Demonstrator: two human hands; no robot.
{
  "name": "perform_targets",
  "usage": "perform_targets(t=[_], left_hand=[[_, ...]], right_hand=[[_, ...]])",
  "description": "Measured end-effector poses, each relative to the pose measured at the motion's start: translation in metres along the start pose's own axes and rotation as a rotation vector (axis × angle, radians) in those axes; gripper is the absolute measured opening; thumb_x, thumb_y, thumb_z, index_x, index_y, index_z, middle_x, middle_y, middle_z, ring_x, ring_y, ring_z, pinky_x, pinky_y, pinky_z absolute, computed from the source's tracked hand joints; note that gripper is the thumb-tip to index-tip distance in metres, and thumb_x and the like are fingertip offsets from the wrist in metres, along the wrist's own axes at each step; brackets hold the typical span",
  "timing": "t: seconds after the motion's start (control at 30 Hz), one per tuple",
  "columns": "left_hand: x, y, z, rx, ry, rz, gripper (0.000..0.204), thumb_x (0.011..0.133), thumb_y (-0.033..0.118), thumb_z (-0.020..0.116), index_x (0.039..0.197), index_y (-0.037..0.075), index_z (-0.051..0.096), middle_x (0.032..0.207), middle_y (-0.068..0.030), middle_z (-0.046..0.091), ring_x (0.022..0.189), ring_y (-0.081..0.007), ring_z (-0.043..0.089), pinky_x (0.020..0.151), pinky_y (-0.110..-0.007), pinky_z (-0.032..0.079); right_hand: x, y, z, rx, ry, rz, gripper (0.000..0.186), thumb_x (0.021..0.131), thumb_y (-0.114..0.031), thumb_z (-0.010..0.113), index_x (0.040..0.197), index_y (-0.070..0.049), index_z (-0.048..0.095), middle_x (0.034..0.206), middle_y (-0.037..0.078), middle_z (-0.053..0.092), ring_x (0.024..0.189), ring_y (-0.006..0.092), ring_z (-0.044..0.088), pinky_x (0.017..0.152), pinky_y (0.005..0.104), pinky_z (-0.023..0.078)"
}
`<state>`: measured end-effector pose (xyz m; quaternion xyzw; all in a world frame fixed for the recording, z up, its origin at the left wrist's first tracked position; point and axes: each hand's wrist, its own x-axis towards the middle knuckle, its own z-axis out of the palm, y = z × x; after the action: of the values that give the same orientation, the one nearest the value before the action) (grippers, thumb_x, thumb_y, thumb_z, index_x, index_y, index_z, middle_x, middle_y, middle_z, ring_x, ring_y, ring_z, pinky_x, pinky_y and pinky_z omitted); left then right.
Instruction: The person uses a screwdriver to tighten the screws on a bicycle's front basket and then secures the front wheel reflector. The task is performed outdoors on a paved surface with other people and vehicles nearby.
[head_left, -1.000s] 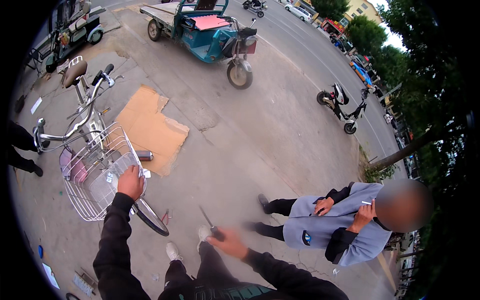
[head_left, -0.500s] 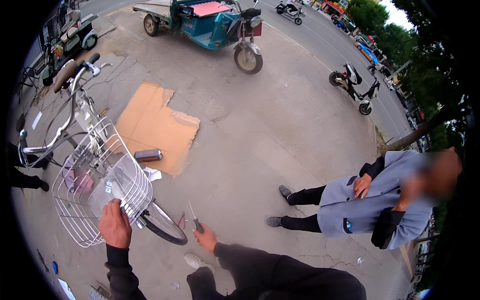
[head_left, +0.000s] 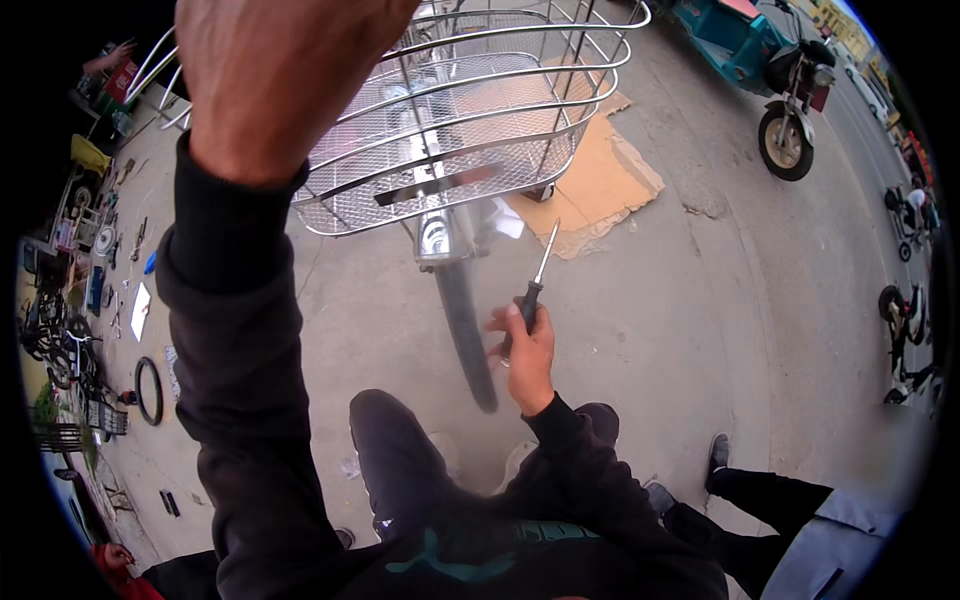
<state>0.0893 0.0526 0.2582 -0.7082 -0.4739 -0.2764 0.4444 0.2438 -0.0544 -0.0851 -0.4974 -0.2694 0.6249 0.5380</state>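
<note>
A bicycle faces me, its silver wire basket (head_left: 500,100) large at the top and its front wheel (head_left: 465,335) pointing toward me between my knees. My left hand (head_left: 280,80) is raised beside the basket's left part, close to the camera. Its fingers are cut off by the upper edge, so their grip is hidden. To the right of the wheel, my right hand (head_left: 527,350) is closed around the dark handle of a screwdriver (head_left: 547,255). The shaft points up and away, below the basket and touching nothing that I can see.
Torn cardboard (head_left: 610,190) lies behind the basket. Beyond it at upper right stands a teal cargo tricycle (head_left: 745,45). A person in a grey coat (head_left: 835,545) is close at lower right. On the left are a loose tyre (head_left: 149,390), a white sheet (head_left: 140,311) and scattered parts.
My view has swung left, and the bicycle now faces me, nearer. My left hand has left the basket's front rim area and risen. The screwdriver stays in my right hand.
</note>
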Motion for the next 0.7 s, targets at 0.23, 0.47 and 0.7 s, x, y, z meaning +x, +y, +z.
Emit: perform_targets(t=[0.23,0.47,0.7], left_hand=[[-0.005,-0.007,0.001,-0.093,0.252,0.097,0.038,0.093,0.040,0.058,0.072,0.010,0.066,0.060,-0.0108,0.060,0.053,-0.0287,0.059,0.051,-0.041,0.045],[-0.011,-0.005,0.002,-0.123,0.259,0.057,0.036,0.093,0.040,0.058,0.073,0.012,0.068,0.063,-0.0107,0.063,0.057,-0.0284,0.063,0.053,-0.040,0.047],[-0.016,0.001,0.000,-0.088,0.220,0.013,0.041,0.094,0.044,0.054,0.078,0.011,0.071,0.069,-0.0126,0.066,0.065,-0.0314,0.065,0.063,-0.045,0.048]], right_hand=[[-0.021,0.010,0.009,-0.236,-0.053,-0.239,0.034,0.090,-0.022,0.068,0.110,0.001,0.053,0.096,0.008,0.064,0.081,0.0135,0.061,0.062,0.0263,0.048],[-0.042,0.005,0.023,-0.372,-0.065,-0.431,0.044,0.077,-0.023,0.081,0.103,0.002,0.055,0.086,0.009,0.065,0.075,0.0147,0.060,0.067,0.0287,0.049],[-0.037,0.016,0.027,-0.470,-0.045,-0.512,0.050,0.072,-0.026,0.084,0.100,0.003,0.056,0.079,0.011,0.066,0.070,0.0161,0.063,0.065,0.0306,0.050]])
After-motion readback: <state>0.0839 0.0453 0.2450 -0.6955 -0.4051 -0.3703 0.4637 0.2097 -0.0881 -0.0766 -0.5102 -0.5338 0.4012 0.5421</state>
